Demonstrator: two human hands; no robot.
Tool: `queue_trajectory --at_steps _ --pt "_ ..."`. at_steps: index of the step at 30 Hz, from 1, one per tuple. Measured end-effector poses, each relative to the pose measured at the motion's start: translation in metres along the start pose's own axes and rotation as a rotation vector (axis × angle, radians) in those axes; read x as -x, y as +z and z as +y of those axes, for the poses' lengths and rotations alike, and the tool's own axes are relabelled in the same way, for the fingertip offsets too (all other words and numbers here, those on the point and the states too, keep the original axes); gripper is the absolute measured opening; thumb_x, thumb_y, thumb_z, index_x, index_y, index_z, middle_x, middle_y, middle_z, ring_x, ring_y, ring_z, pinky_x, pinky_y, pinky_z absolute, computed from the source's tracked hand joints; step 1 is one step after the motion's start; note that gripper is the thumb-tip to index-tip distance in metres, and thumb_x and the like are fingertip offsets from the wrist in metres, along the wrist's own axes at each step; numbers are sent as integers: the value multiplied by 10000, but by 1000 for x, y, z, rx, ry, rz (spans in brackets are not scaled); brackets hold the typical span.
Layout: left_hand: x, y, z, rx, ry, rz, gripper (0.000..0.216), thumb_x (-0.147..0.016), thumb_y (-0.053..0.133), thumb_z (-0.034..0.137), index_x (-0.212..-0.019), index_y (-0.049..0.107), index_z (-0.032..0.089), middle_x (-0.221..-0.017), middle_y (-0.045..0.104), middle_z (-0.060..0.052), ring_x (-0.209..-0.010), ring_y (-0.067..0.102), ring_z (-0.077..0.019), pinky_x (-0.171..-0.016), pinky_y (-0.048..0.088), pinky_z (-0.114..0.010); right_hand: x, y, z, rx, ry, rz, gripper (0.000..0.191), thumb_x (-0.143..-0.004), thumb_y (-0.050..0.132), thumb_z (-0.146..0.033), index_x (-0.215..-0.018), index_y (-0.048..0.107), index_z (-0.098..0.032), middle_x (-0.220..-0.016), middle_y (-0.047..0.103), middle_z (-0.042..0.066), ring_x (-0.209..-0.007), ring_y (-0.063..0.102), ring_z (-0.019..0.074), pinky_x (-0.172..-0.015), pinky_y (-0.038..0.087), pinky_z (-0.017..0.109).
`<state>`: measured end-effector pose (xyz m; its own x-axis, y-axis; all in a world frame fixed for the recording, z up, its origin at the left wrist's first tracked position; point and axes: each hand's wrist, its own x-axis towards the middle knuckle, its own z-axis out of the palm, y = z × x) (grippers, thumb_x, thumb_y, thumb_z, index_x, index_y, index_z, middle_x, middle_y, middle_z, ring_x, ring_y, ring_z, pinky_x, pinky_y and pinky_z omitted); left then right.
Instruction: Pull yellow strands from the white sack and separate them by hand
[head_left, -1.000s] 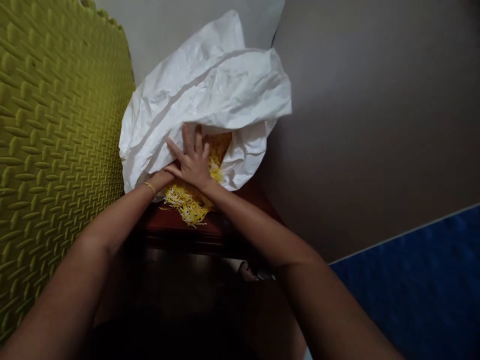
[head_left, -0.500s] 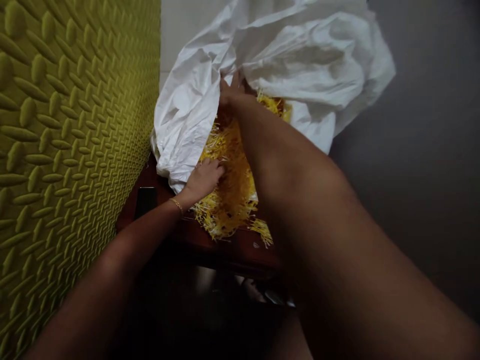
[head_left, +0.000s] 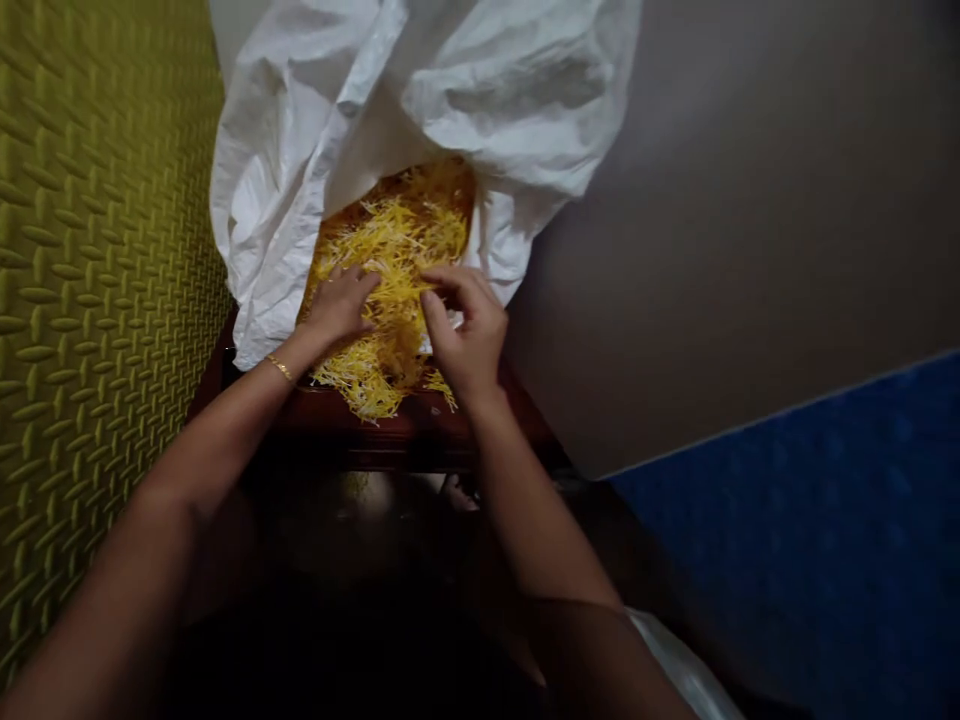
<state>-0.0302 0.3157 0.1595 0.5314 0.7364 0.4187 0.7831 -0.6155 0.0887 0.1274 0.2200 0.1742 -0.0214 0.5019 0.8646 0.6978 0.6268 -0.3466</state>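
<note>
The white sheet (head_left: 315, 130) now lies drawn back, baring more yellow shreds (head_left: 394, 240).

The crumpled white sack (head_left: 292, 140) is thin matt plastic, the yellow shreds (head_left: 394, 240) look like dull paper, the worktop (head_left: 375, 432) is glossy dark wood, the green foam mat (head_left: 97, 300) has a rough embossed surface, and the bangle (head_left: 280, 368) is shiny gold-coloured metal.

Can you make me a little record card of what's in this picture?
Left: left hand, resting on thin yellow shredded strips
Right: right hand, fingertips pinched together at the strips
Wrist: thin gold bracelet, on the left wrist
Around: crumpled white sheet, bunched behind the strips
Below: dark red-brown wooden surface
Beside: bumpy yellow-green foam mat
</note>
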Motion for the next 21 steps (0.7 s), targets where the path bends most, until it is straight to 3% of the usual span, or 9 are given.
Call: queue_trajectory --at_steps 5,8,11,15,18,21 --pt "0 -33 8 28 4 -2 547 -717 666 337 -1208 490 174 -1201 492 -101 -1128 452 -258 -976 349 -391 36 -16 49 143 225 83 250 -887 360 -273 -968 586 -205 -919 602 64 -868 572 176 -766 460 328" --pt "22 -56 29 53 4 121 391 -787 586 313 -1144 536 159 -1166 515 -92 -1096 479 -229 -963 369 -378 42 -33 77 223 352 63 257 -867 373 -272 -955 602 -193 -935 613 81 -875 572 196 -786 449 340" --pt "59 -66 58 59 15 289 326 -828 526 297 -1131 539 176 -1158 528 -78 -1084 492 -217 -937 394 -368 50 -48 100 289 430 -54 243 -842 414 -272 -893 634 -181 -894 635 84 -829 570 210 -763 439 345" --pt "100 -37 81 107 24 421 240 -856 482 259 -1070 563 184 -986 603 -61 -945 550 -177 -837 432 -307 62 -51 114 398 407 -292 215 -818 492 -291 -883 668 -186 -931 649 90 -869 542 232 -795 408 357" --pt "113 -1 78 184 -16 482 156 -853 489 243 -948 590 172 -833 621 -42 -806 564 -151 -751 440 -275 72 -40 114 427 363 -441 260 -818 526 -369 -934 673 -189 -977 643 95 -932 517 247 -831 393 362" --pt "118 25 65 220 -33 525 131 -843 499 232 -909 597 173 -782 628 -32 -738 560 -139 -711 440 -269 86 -27 114 489 370 -488 431 -809 521 -493 -1093 620 -185 -1132 593 120 -1053 476 275 -886 370 381"
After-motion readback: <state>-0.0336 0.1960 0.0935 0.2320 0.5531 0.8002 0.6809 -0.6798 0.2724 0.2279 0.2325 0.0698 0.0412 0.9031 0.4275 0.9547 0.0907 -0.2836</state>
